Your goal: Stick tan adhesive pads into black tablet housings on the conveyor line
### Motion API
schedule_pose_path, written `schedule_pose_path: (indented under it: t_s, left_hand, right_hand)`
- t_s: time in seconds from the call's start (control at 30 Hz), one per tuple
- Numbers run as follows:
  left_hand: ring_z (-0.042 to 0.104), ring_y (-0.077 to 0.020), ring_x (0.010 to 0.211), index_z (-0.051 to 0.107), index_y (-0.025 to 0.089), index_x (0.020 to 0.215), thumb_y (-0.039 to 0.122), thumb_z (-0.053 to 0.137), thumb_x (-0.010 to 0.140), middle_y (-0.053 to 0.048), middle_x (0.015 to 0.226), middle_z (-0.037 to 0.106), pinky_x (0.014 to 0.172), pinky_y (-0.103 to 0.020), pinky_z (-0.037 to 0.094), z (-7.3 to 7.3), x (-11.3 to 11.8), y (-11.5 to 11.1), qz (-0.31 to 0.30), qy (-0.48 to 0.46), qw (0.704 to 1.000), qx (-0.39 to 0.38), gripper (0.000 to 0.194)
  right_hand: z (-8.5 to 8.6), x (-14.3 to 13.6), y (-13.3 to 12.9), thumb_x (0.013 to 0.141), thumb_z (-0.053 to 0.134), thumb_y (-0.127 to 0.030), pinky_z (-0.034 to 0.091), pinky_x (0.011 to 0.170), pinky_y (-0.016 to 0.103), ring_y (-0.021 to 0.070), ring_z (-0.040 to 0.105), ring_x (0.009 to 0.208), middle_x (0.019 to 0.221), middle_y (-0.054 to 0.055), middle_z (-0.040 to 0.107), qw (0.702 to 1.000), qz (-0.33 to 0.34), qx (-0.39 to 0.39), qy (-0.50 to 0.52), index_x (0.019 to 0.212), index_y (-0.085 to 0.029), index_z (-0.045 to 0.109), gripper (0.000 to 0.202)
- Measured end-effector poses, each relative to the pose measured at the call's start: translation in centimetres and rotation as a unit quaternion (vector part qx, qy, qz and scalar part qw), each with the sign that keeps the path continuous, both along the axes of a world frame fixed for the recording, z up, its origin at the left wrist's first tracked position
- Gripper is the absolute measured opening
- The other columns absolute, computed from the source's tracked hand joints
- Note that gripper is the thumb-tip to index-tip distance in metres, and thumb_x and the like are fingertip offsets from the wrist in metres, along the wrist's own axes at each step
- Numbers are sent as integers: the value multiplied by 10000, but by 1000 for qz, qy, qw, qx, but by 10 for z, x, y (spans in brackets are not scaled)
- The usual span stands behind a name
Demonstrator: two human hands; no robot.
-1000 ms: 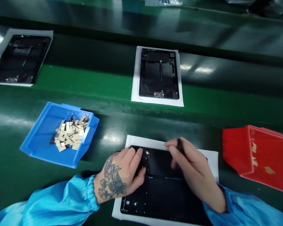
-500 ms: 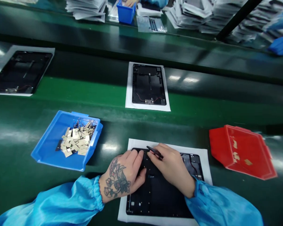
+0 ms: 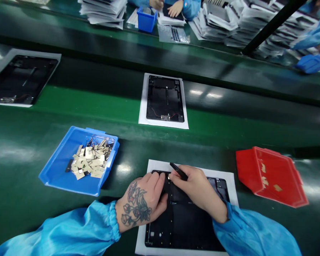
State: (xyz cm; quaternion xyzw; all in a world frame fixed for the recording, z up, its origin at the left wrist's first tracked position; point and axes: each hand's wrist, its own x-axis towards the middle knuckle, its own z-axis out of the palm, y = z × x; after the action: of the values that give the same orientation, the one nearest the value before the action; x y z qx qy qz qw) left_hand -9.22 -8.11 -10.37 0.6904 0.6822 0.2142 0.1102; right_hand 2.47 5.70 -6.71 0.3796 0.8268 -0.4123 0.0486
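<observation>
A black tablet housing [image 3: 189,227] lies on a white sheet [image 3: 232,190] in front of me. My left hand [image 3: 142,201], with a tattoo on its back, rests at the housing's upper left part. Its fingers lie side by side on the edge there, the thumb apart, and I see nothing held in it. Closed around a slim black pen-like tool [image 3: 179,171] is my right hand [image 3: 198,186], close to the left fingertips at the top edge. The fingers hide the tool's working end. To the left, a blue bin [image 3: 58,174] contains many pale, flat pieces with dark wires.
At right sits a red bin [image 3: 282,174] with a few pale scraps. Another housing on paper [image 3: 165,99] lies farther back, and one more [image 3: 21,80] at far left. Co-workers' hands [image 3: 175,9], paper stacks [image 3: 104,12] and a small blue bin [image 3: 146,19] are across the line.
The view has shifted slightly. The black tool in my right hand stands at a slightly different angle. Across the line, a co-worker's hands have come into fuller view.
</observation>
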Motion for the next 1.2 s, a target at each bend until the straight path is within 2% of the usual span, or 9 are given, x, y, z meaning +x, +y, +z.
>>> schedule_pose_path:
  t_s: [0.17, 0.33, 0.47, 0.53, 0.67, 0.77, 0.87, 1.0, 1.2]
  left_hand:
    - [589, -240, 764, 496, 48, 1195, 266, 478, 837, -102, 881, 578, 583, -380, 560, -1, 0, -1, 5, 3, 1000, 0, 419]
    - [592, -236, 739, 496, 42, 1207, 269, 483, 840, -105, 863, 581, 558, -369, 554, 0, 0, -2, 5, 9, 1000, -11, 431]
    - [596, -232, 723, 491, 43, 1220, 259, 481, 843, -105, 849, 586, 556, -368, 556, 1, 1, -2, 5, 7, 1000, -5, 434]
    - [605, -233, 735, 488, 47, 1223, 244, 482, 839, -112, 862, 594, 566, -365, 561, 1, 2, -3, 8, 6, 1000, 0, 431]
    - [623, -228, 743, 491, 56, 1213, 222, 488, 817, -121, 882, 608, 577, -346, 571, -1, 4, -3, 9, 20, 999, 25, 429]
    - [627, -213, 703, 490, 68, 1213, 227, 484, 813, -106, 845, 608, 538, -311, 560, -7, 4, -2, 7, 43, 998, 37, 430]
    - [630, -206, 689, 494, 75, 1203, 230, 470, 817, -96, 816, 604, 522, -287, 552, -16, 5, -2, 9, 54, 997, 62, 417]
    - [645, -208, 726, 505, 100, 1185, 251, 419, 838, -114, 869, 624, 570, -281, 563, -33, 8, -3, 45, 69, 990, 117, 388]
    - [668, -186, 708, 529, 147, 1142, 258, 327, 891, -95, 861, 650, 506, -236, 543, -56, 10, -2, 71, 110, 974, 186, 340]
  right_hand:
    - [-7, 15, 6, 820, 548, -419, 272, 466, 212, 95, 379, 490, 526, -44, 433, 989, -70, -128, -26, 616, -168, 539, 324]
    - [-2, 25, 12, 829, 563, -472, 297, 451, 219, 94, 410, 473, 565, -9, 531, 977, -112, -179, -1, 602, -160, 616, 390]
    - [10, 30, 18, 877, 489, -551, 459, 640, 248, 146, 583, 669, 756, 42, 636, 969, -152, -158, 113, 711, -177, 720, 470]
    - [12, 34, 20, 883, 434, -614, 472, 722, 270, 177, 613, 758, 781, 65, 663, 970, -155, -119, 141, 684, -181, 736, 564]
    - [7, 40, 21, 846, 363, -721, 389, 462, 239, 132, 506, 469, 508, 28, 558, 967, -183, -133, 116, 710, -157, 734, 689]
    - [6, 38, 19, 846, 453, -660, 361, 436, 220, 106, 444, 412, 433, -27, 449, 960, -191, -147, 141, 757, -151, 713, 578]
    - [10, 35, 15, 832, 558, -551, 453, 531, 234, 115, 542, 496, 574, -8, 546, 955, -169, -151, 189, 810, -162, 719, 422]
    - [14, 33, 12, 785, 661, -428, 490, 590, 246, 95, 601, 518, 864, 21, 630, 941, -203, -168, 214, 884, -191, 722, 264]
    - [9, 36, 11, 761, 698, -378, 491, 568, 227, 78, 601, 536, 931, 16, 616, 931, -220, -179, 230, 912, -205, 723, 231]
